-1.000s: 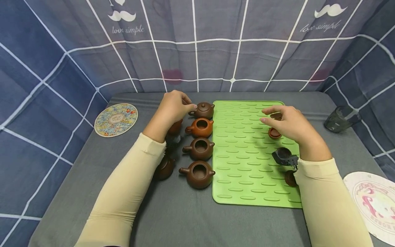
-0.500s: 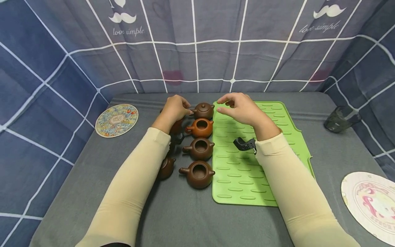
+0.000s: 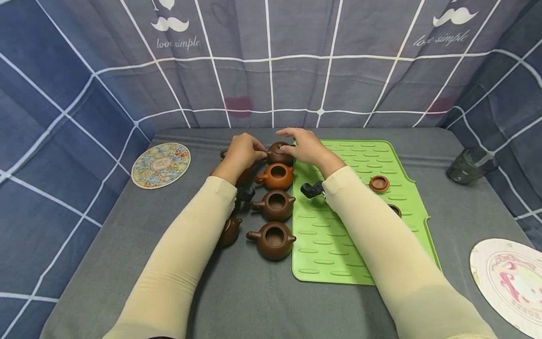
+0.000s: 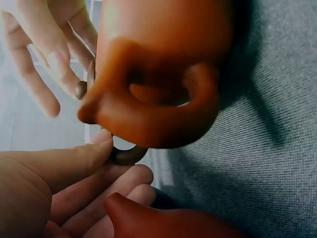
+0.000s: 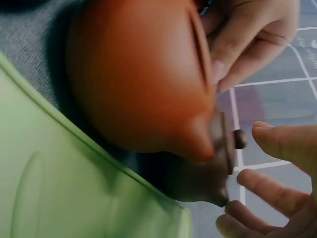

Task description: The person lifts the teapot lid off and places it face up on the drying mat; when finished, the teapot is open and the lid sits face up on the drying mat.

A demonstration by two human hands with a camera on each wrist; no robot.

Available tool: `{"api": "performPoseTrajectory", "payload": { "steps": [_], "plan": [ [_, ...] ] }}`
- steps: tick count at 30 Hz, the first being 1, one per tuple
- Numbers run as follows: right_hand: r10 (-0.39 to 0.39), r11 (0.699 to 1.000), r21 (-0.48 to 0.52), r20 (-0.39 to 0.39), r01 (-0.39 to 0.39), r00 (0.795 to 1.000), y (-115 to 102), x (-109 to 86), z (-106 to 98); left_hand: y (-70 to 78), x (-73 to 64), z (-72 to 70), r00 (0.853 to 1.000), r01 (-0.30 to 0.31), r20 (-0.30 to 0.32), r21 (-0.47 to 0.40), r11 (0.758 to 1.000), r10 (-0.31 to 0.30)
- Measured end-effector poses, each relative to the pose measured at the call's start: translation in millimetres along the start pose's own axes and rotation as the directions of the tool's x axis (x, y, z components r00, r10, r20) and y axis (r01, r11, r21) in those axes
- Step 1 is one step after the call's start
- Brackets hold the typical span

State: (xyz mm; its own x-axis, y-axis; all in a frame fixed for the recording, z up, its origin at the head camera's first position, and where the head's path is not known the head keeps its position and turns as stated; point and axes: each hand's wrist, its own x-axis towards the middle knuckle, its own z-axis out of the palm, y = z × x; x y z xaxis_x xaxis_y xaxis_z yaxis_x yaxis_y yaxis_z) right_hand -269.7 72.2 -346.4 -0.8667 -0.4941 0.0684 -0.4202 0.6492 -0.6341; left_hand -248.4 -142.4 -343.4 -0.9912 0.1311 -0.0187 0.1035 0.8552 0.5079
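Observation:
At the back of the row stands a dark brown teapot [image 3: 277,157] with its lid on. My left hand [image 3: 240,151] pinches its loop handle [image 4: 128,156] between thumb and fingers. Over the lid, my right hand [image 3: 308,148] reaches in from the right, its fingers spread close about the lid's knob [image 5: 240,139] and holding nothing. Right in front sits an orange-brown teapot [image 3: 274,183] without a lid. Nearer still are two lidless brown teapots, one [image 3: 277,214] behind the other [image 3: 274,252].
A green mat [image 3: 330,256] lies right of the row, with an orange-brown lid [image 3: 378,183] and a partly hidden dark lid [image 3: 395,210]. More teapots [image 3: 230,230] stand under my left forearm. A dark glass [image 3: 471,165], a patterned disc [image 3: 161,165] and a white plate [image 3: 508,278] lie outward.
My right hand has moved left from above the lids on the mat to the back teapot's lid. My left hand stays at the handle.

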Motion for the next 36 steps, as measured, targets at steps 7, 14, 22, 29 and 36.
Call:
{"api": "performPoseTrajectory", "payload": {
  "steps": [7,14,22,29,36],
  "plan": [
    [0.005,1.000,-0.020,0.016,-0.005,1.000,6,8.4,11,-0.9,0.9,1.0,0.999,-0.045,0.001,0.026,0.999,0.045],
    [0.029,0.999,-0.013,-0.025,-0.029,0.999,12,8.4,18,-1.7,0.1,2.2,0.998,-0.066,-0.011,0.016,0.998,0.067],
    [0.035,0.999,0.018,-0.103,-0.033,0.994,12,8.5,23,-3.5,1.3,3.8,0.997,-0.075,-0.025,0.005,0.997,0.075],
    [0.013,1.000,0.019,-0.146,-0.011,0.989,12,7.8,24,-4.0,1.5,4.2,0.998,-0.065,-0.015,0.009,0.998,0.065],
    [-0.002,0.995,0.093,-0.190,0.020,0.982,4,-0.8,14,-4.1,1.3,3.9,0.998,-0.055,-0.009,0.007,0.998,0.055]
  ]
}}
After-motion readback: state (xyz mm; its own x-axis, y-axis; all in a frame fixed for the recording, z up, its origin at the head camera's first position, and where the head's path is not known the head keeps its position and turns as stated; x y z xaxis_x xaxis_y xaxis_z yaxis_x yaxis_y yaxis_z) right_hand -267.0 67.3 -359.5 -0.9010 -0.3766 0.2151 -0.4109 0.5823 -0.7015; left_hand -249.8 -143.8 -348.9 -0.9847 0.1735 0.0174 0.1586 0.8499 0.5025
